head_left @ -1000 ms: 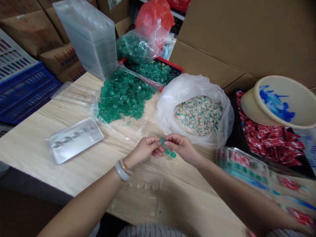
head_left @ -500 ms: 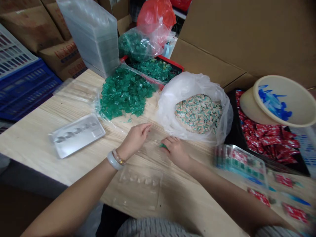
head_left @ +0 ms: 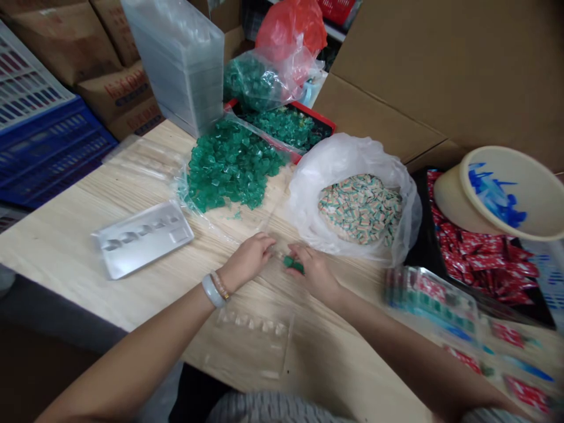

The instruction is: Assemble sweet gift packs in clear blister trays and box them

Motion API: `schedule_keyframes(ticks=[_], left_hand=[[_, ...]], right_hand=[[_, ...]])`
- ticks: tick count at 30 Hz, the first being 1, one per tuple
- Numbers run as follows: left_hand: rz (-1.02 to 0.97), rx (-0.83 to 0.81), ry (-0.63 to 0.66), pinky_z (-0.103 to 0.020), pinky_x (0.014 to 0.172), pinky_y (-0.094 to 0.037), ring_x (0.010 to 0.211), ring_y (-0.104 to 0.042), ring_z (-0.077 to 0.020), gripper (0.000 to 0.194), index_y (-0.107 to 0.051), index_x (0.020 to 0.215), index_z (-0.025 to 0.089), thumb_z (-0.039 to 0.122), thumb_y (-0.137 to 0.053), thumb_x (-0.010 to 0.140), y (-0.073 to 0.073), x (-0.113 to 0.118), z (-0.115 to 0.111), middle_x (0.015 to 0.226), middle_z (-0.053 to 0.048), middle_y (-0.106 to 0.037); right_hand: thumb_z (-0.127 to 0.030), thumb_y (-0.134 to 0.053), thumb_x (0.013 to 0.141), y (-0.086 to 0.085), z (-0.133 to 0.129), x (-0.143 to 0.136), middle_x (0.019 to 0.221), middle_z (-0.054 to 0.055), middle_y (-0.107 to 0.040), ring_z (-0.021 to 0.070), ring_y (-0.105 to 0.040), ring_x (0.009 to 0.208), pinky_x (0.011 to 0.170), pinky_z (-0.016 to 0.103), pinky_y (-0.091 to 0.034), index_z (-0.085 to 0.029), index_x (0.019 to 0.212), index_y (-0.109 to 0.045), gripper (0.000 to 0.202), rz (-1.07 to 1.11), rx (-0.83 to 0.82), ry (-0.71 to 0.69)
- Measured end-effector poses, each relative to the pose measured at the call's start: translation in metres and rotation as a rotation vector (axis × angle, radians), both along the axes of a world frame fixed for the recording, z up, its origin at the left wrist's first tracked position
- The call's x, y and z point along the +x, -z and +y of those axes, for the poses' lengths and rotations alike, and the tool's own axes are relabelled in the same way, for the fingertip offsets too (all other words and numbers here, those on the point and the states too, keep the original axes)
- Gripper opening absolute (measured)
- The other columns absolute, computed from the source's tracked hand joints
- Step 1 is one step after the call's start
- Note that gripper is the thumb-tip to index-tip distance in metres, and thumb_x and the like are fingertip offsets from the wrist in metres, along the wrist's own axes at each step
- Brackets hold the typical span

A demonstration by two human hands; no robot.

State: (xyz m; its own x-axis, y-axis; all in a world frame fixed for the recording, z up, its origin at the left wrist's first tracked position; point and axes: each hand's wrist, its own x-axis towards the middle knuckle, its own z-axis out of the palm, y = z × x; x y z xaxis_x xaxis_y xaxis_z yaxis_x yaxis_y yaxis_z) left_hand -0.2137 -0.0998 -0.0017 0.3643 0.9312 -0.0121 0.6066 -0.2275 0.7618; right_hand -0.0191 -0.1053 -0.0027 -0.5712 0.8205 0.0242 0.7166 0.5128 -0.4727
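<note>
Both hands are close together over the middle of the wooden table. My left hand [head_left: 250, 257] has its fingers pressed together; whatever they may hold is too small to make out. Facing it, my right hand [head_left: 314, 273] has its fingers closed on green pieces [head_left: 293, 264]. Just in front of my body lies a clear plastic tray [head_left: 251, 346] with a row of small hollows. Beyond my hands are a heap of green pieces [head_left: 233, 164] and a white plastic bag [head_left: 304, 182] holding many small striped pieces [head_left: 361, 208].
A silvery tray [head_left: 143, 241] lies at left, below a tall stack of clear trays [head_left: 194, 76]. At right stand a cream bucket [head_left: 449, 188] with blue pieces, red packets [head_left: 489, 258] and filled clear trays [head_left: 440, 299]. Cardboard [head_left: 440, 70] rises behind.
The view has shifted slightly. My left hand has come a little nearer my right hand, and more of the green pieces shows at my right fingertips.
</note>
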Motion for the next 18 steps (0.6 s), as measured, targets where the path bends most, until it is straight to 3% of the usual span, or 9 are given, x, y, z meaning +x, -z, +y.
schedule_keyframes(ticks=[7,11,14,18], left_hand=[[0.047,0.017,0.053,-0.028,0.081,-0.044,0.087,-0.054,-0.0161,0.021,-0.059,0.096,0.014,0.010,-0.048,0.078,-0.003,-0.001,-0.005,0.094,-0.006,-0.055],[0.110,0.039,0.083,-0.029,0.080,-0.044,0.087,-0.053,-0.0165,0.013,-0.058,0.091,0.014,0.019,-0.050,0.081,-0.007,0.002,-0.010,0.093,-0.006,-0.052],[0.178,0.053,0.026,-0.032,0.082,-0.044,0.091,-0.052,-0.0190,0.025,-0.056,0.091,0.013,0.035,-0.054,0.080,-0.012,0.012,-0.017,0.096,-0.008,-0.051],[0.334,0.041,-0.084,-0.036,0.082,-0.043,0.093,-0.049,-0.0227,0.035,-0.054,0.090,0.011,0.039,-0.063,0.071,-0.014,0.030,-0.023,0.096,-0.009,-0.051]], right_hand=[[-0.023,-0.051,0.081,-0.006,-0.012,0.001,0.086,0.008,-0.059,0.0186,-0.055,0.083,0.075,0.033,-0.046,-0.015,0.093,-0.057,0.015,0.043,-0.138,0.113],[-0.010,-0.035,0.084,-0.009,0.000,0.009,0.091,0.008,-0.059,0.0148,-0.056,0.084,0.075,0.028,-0.046,-0.017,0.101,-0.058,0.030,0.077,-0.175,-0.024],[-0.009,-0.036,0.083,-0.015,0.017,0.010,0.087,0.007,-0.060,0.0137,-0.057,0.079,0.070,0.025,-0.045,-0.017,0.095,-0.062,0.029,-0.054,-0.198,-0.137],[-0.021,-0.049,0.081,-0.022,0.038,-0.004,0.070,0.005,-0.061,0.0149,-0.057,0.068,0.058,0.023,-0.040,-0.016,0.077,-0.062,0.015,-0.368,-0.216,-0.075]])
